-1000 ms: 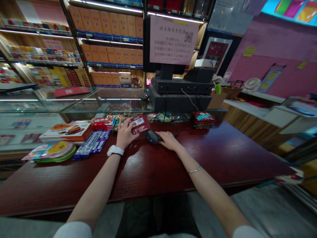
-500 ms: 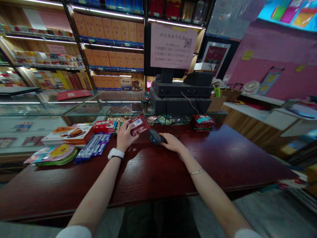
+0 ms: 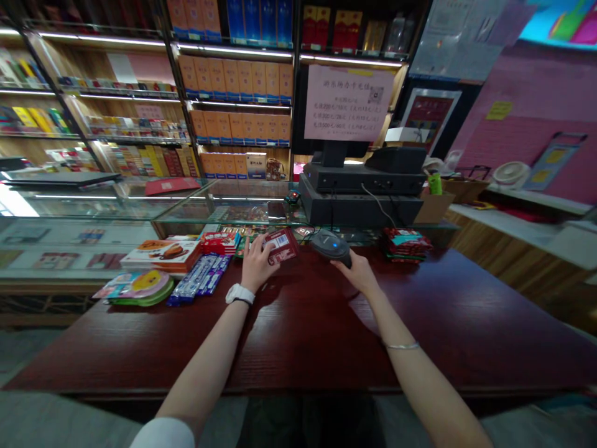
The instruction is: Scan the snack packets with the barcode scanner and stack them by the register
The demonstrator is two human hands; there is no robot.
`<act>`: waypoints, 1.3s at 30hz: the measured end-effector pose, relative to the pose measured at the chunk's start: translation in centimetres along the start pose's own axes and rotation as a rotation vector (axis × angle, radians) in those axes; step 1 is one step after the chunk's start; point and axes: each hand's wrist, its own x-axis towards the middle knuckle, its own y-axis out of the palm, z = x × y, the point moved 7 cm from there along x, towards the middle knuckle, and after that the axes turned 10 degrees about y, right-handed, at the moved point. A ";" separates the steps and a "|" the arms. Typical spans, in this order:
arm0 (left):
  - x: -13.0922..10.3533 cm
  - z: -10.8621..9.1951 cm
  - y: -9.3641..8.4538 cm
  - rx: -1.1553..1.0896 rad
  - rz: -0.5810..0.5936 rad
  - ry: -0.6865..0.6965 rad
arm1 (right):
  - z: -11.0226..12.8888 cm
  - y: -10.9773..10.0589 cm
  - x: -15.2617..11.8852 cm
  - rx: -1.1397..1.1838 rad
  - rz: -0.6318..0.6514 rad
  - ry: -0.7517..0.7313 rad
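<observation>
My left hand (image 3: 259,260), with a white watch at the wrist, holds a dark red packet (image 3: 285,247) whose white barcode label faces up. In my right hand (image 3: 357,272) is the handle of a black handheld scanner (image 3: 330,244); a blue light glows on its top. The scanner's head is just right of the packet and apart from it. Both are over the dark red wooden table (image 3: 317,336).
At the left lie blue-purple packets (image 3: 200,278), an orange-white box (image 3: 161,254) and a round colourful package (image 3: 144,286). Red packets (image 3: 405,244) are stacked at the right. Behind stand a glass counter (image 3: 186,211) and a black register (image 3: 364,199).
The view has turned left, so the surroundings appear farther right. My right hand has lifted the scanner and drawn it back a little from the packet. My left hand keeps the packet.
</observation>
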 end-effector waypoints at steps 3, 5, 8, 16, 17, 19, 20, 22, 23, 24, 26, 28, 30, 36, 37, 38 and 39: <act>-0.1 -0.2 0.5 -0.002 0.030 0.006 | 0.6 -0.1 -0.1 0.047 0.039 -0.027; -0.1 -0.3 0.7 -0.007 0.039 0.009 | 1.1 0.3 -0.3 0.069 0.081 -0.047; -0.1 -0.6 0.9 -0.007 0.046 0.021 | 1.6 1.1 -0.6 0.055 0.148 -0.055; 0.0 -1.1 1.0 -0.004 0.070 0.050 | 1.8 2.4 -0.7 0.003 0.197 -0.047; 0.0 -1.1 1.0 -0.007 0.072 0.051 | 1.8 2.4 -0.7 0.002 0.197 -0.050; 0.0 -1.1 1.1 -0.009 0.074 0.053 | 1.9 2.5 -0.8 -0.001 0.201 -0.051; 0.0 -1.1 1.1 -0.008 0.073 0.050 | 1.9 2.5 -0.8 -0.002 0.202 -0.050; 0.1 -1.1 1.1 -0.006 0.068 0.047 | 1.9 2.5 -0.8 -0.002 0.205 -0.049; 0.1 -1.2 1.1 -0.003 0.065 0.045 | 1.9 2.5 -0.8 -0.002 0.205 -0.050; 0.1 -1.2 1.0 -0.001 0.063 0.043 | 1.9 2.5 -0.9 -0.001 0.206 -0.053; 0.1 -1.2 1.0 0.003 0.065 0.044 | 2.0 2.5 -0.9 0.000 0.207 -0.059; 0.1 -1.1 1.0 0.004 0.065 0.045 | 2.0 2.5 -0.9 -0.002 0.204 -0.061; 0.0 -1.1 0.9 0.003 0.061 0.047 | 2.0 2.5 -0.9 -0.008 0.200 -0.059; 0.0 -0.9 0.9 0.004 0.054 0.039 | 1.8 2.5 -0.9 -0.082 0.216 -0.048; 0.0 -0.9 0.9 0.004 0.053 0.040 | 1.8 2.5 -1.0 -0.093 0.218 -0.044; 0.0 -1.0 0.9 0.005 0.050 0.039 | 1.8 2.5 -1.0 -0.095 0.221 -0.041; 0.0 -1.0 0.8 0.007 0.047 0.039 | 1.9 2.5 -1.1 -0.085 0.224 -0.043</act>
